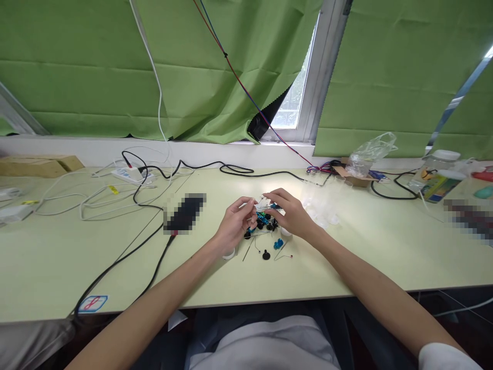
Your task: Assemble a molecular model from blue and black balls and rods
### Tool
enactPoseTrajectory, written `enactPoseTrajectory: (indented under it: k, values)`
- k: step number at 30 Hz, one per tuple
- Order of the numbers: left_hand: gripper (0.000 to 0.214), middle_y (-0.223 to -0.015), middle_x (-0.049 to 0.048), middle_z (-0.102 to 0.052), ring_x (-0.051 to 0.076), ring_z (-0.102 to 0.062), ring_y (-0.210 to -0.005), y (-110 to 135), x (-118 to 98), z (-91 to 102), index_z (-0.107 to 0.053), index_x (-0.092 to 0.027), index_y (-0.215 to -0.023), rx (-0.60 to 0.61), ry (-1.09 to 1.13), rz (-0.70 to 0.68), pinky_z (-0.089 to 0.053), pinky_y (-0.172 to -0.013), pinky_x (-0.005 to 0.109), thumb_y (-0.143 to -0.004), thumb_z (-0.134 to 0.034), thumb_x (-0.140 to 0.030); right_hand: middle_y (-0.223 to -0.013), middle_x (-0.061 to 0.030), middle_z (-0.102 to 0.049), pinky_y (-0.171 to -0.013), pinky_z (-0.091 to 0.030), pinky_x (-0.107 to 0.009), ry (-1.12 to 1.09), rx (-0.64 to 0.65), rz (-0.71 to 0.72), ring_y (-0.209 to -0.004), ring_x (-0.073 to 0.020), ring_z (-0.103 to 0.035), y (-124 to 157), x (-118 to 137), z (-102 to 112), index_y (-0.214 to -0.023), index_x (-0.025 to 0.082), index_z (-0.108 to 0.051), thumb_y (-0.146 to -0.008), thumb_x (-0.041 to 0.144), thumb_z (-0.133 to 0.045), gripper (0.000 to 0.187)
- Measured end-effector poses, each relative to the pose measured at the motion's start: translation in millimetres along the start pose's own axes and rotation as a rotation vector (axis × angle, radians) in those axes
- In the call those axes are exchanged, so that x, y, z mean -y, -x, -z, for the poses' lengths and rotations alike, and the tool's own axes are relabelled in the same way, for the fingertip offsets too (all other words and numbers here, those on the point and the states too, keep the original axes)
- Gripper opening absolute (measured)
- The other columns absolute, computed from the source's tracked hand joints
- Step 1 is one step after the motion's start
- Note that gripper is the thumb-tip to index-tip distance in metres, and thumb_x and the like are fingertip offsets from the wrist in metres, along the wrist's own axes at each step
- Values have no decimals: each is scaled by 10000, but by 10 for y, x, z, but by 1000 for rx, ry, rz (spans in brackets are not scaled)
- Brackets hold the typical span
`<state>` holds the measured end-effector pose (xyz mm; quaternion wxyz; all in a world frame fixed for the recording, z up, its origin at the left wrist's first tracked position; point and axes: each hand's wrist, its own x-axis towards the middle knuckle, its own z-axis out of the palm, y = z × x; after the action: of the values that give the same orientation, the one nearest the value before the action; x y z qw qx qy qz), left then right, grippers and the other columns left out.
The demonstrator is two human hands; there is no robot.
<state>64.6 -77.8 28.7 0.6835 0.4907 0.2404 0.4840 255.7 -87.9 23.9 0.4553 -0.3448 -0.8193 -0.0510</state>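
Here, above the pile of small parts (262, 222), my left hand (239, 217) pinches a thin piece (262, 207) between thumb and fingers. Over the pile's right side, my right hand (290, 208) is half curled; I can't tell whether it grips the blue piece (273, 206) there.

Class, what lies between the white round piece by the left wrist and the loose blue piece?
A thin metal rod, a bent wire and a black disc-shaped piece, in the head view.
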Motion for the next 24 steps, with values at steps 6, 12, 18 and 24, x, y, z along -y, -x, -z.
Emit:
enactPoseTrajectory:
  k: [6,12,18,24]
  values:
    - [239,-684,-14,-512,75,-467,-551,-14,25,23,-665,-165,-872,16,5,1,-403,-477,207,-790,-767,-364,-1101,-99,-620,-796,-567,-407,18,9,18,-955,-234,-630,1,17,6,-1275,244,-548,-952,212,-571,325]
    - [225,-676,-17,-504,72,-454,-551,-19,49,45,-662,-167,-872,24,5,6,-390,-479,207,-794,-765,-351,-1091,-102,-622,-786,-564,-408,26,4,36,-948,-235,-622,8,11,4,-1260,235,-557,-948,199,-573,315]
    - [229,-672,-20,-502,72,-446,-548,-27,58,46,-645,-168,-873,19,9,5,-376,-471,208,-780,-780,-328,-1081,-102,-625,-785,-563,-405,29,7,47,-947,-235,-619,12,4,-3,-1252,228,-563,-947,206,-577,306]
    - [255,-636,-41,-470,74,-434,-530,-28,85,47,-593,-187,-839,10,-12,7,-373,-466,210,-763,-795,-324,-1070,-97,-626,-768,-565,-397,46,20,50,-941,-236,-629,20,-9,-32,-1243,239,-570,-950,220,-570,294]
